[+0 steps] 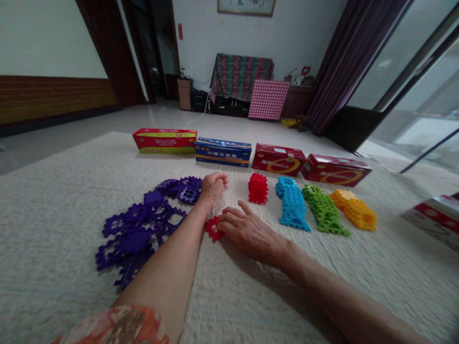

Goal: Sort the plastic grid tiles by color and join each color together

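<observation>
My right hand (pixel 247 231) is low over the quilted cover, its thumb side at a flat red toothed building tile (pixel 213 228) that it grips by the right edge. Farther forward, my left hand (pixel 213 185) is curled closed; whatever may be inside is hidden. Left of my left forearm spreads a loose heap of purple toothed building tiles (pixel 136 239), partly covered by the arm. Beyond my right hand stands a compact stack of red tiles (pixel 258 188). To its right lie leaning rows of blue tiles (pixel 292 203), green tiles (pixel 324 210) and yellow tiles (pixel 355 210).
Along the far side stand a red-and-yellow box (pixel 165 142), a blue box (pixel 223 153) and two dark red boxes (pixel 278 160). Another box (pixel 435 220) sits at the right edge. The pale quilted cover (pixel 53 200) lies beneath everything. A cabinet with a checked cloth (pixel 268 99) is behind.
</observation>
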Demonstrator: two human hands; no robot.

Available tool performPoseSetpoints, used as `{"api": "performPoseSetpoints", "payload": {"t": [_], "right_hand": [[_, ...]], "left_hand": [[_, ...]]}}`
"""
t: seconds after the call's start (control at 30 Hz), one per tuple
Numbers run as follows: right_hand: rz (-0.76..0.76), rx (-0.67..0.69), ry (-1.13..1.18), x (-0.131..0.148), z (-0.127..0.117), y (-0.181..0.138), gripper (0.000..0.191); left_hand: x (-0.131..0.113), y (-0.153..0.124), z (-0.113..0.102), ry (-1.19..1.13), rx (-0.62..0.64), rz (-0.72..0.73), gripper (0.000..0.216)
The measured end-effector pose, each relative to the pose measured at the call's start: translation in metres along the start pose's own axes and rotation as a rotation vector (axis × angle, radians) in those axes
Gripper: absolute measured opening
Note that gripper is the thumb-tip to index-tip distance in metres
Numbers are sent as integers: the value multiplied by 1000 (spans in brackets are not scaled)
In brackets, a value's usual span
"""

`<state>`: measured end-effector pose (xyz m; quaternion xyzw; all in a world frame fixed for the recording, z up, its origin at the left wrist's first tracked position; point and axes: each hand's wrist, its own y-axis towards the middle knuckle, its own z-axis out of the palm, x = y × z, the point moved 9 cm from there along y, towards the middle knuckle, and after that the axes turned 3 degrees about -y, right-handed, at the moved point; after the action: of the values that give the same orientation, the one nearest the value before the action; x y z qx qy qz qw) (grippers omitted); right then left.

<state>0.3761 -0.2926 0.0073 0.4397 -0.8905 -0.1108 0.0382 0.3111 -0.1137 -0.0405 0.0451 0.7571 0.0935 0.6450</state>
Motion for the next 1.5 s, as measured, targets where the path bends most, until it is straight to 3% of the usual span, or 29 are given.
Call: {"api": "performPoseSetpoints", "payload": {"t": [0.17,0.37,0.57,0.67,0.83,1.17,1.5], "right_hand": [[40,-114,95,-8,-9,0,17],[334,-359,127,-64,-46,-16,29],[384,-33,-76,-93,-27,-24,30],[376,32,-26,-96,-15,-26,31],[484,-58,8,-109,-14,-32,50],[460,-200,110,-110,-24,-32,31],[491,-193,70,-116,-18,-34,36]], "left_hand": [[0,-1,0,-41,-8,-23,34],[2,0,1,-66,-9,-37,33],[-2,-2,0,-52,-4,-53,34],[-1,-1,0,-48,0,-49,34],[1,1,0,-27,1,-35,33],[4,2,1,-21,4,-30,34],[3,1,2,-45,9,-40,34]]}}
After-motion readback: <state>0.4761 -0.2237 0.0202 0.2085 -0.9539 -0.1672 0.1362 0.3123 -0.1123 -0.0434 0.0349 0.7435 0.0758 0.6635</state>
